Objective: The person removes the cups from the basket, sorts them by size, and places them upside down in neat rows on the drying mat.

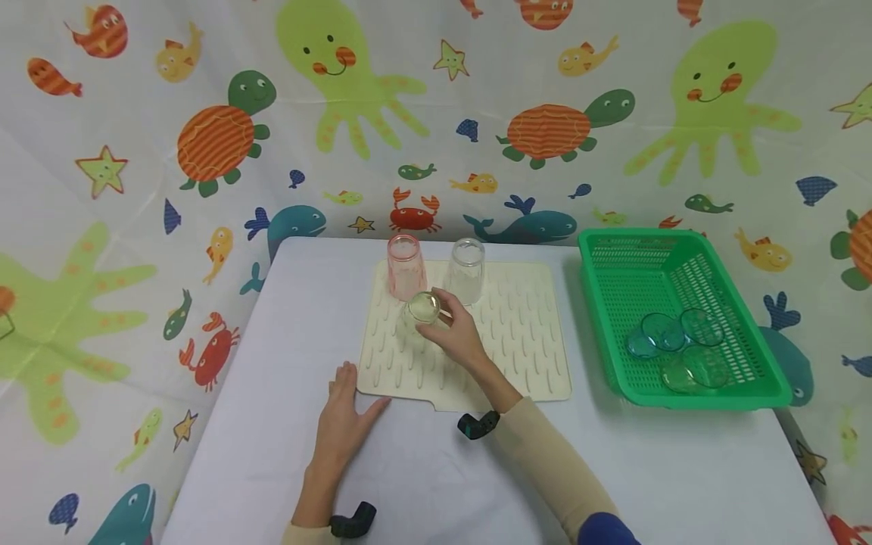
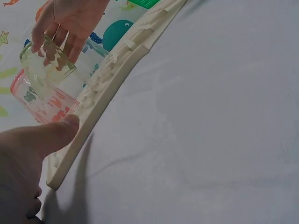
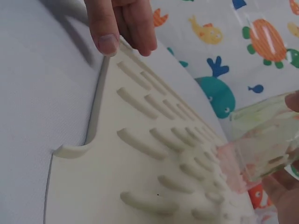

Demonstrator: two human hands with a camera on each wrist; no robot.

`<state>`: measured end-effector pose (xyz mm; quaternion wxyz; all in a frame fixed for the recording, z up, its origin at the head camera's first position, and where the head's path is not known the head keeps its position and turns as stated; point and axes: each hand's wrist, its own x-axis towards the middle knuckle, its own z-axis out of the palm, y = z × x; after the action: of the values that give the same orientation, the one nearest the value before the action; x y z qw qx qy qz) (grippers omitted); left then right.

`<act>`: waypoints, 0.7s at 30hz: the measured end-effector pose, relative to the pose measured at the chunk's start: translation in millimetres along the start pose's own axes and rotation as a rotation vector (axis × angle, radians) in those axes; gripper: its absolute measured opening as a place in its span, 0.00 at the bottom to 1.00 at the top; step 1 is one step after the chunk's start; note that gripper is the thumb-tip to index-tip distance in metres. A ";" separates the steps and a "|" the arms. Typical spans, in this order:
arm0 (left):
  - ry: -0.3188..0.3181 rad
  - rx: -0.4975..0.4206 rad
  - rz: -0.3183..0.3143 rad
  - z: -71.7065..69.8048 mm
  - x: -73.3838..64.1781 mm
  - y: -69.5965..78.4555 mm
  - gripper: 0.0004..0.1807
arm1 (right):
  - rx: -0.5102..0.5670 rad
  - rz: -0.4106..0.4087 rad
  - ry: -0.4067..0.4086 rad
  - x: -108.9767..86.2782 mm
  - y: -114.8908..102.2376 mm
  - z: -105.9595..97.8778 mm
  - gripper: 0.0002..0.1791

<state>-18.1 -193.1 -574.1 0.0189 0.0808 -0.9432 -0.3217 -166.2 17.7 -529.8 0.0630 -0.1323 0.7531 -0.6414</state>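
White table [image 1: 252, 454], basket [image 1: 708, 400] holding glasses [image 1: 662, 333], fingers [image 1: 452, 301] gripping yellowish tumbler [image 1: 420, 311]

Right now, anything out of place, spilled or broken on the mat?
Nothing stands out. The pink glass and clear glass stand on the mat, the right hand holds the yellowish glass, and no spill or breakage is visible.

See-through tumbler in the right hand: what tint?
Pale yellow-green tumbler; shows best in the left wrist view.
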 end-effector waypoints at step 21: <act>-0.004 0.052 -0.016 7.3 6.0 -3.2 0.52 | -0.165 0.002 0.052 30.6 24.4 31.4 0.36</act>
<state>-24.2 -192.2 -581.9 0.0121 0.0881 -0.9506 -0.2974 -190.0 -17.2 -556.8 0.0331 -0.1194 0.8051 -0.5801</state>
